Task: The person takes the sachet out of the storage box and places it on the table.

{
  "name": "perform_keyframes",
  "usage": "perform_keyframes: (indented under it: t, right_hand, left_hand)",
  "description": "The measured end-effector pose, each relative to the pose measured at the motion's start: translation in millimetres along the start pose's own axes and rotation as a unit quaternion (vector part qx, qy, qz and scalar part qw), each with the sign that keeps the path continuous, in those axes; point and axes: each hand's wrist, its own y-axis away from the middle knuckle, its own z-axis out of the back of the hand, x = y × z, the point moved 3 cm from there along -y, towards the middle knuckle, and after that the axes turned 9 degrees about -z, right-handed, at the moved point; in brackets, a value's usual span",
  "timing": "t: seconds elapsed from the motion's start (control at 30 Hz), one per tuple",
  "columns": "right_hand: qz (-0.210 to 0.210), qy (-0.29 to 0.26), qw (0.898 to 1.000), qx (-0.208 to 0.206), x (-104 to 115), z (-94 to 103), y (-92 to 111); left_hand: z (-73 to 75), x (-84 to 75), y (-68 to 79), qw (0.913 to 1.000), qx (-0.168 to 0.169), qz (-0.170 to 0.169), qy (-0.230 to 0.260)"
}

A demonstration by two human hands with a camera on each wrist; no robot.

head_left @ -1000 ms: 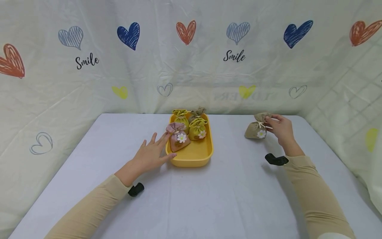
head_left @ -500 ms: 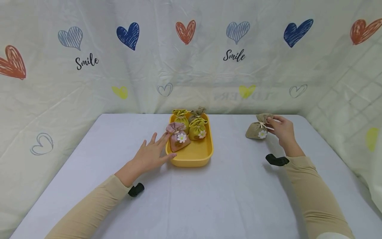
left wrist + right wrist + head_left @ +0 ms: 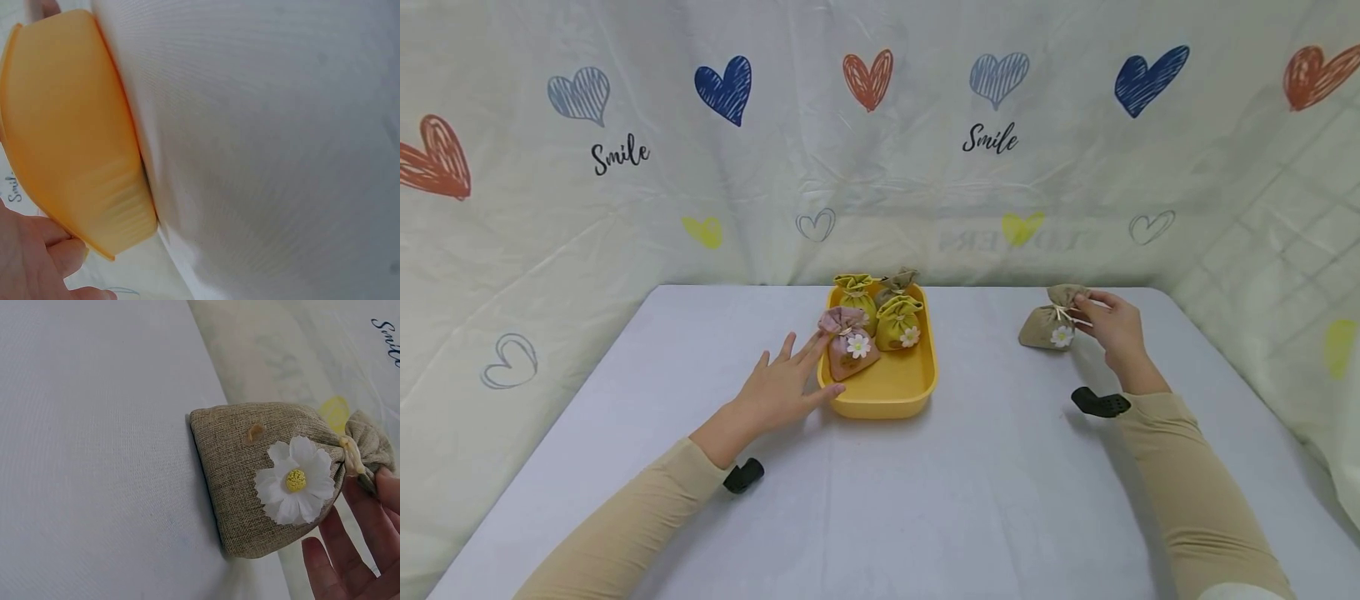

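Note:
At the right back of the table, my right hand [image 3: 1112, 329] pinches the gathered neck of a beige burlap drawstring pouch [image 3: 234, 465] between thumb and fingers. The pouch bears a white daisy with a yellow centre, and its base meets the tabletop. My left hand [image 3: 782, 387] lies spread at the left side of a yellow tray [image 3: 880, 404], fingers at its rim [image 3: 47, 215]. Its fingertips reach the pink pouch [image 3: 850, 358] inside; whether they touch it is unclear. Behind that pouch sit two yellow-green pouches [image 3: 897, 329] and another beige pouch [image 3: 895, 287].
A white cloth covers the table [image 3: 925, 500]. Behind it hangs a pale curtain [image 3: 880, 167] printed with hearts and "Smile". A black wrist camera [image 3: 1101, 403] sits at the right cuff, and another black camera [image 3: 743, 476] at the left cuff.
The right hand and the beige pouch it holds have shifted very slightly to the right. My left hand and the tray stay put.

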Motion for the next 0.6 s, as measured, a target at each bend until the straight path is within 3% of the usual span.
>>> perform_keyframes:
  t: [0.27, 0.5, 0.6]
  right_hand:
    - [0.002, 0.009, 1.000, 0.003, 2.4, 5.9, 3.4]
    - [0.008, 0.084, 0.996, -0.013, 3.4, 17.8, 4.2]
    - [0.011, 0.081, 0.997, -0.005, 4.9, 23.2, 5.5]
  left_hand:
    - [0.6, -1.6, 0.2, 1.0000, 0.000, 0.001, -0.001]
    - [0.5, -1.6, -0.1, 1.0000, -0.002, 0.001, 0.000]
    - [0.5, -1.5, -0.4, 1.0000, -0.001, 0.001, -0.001]
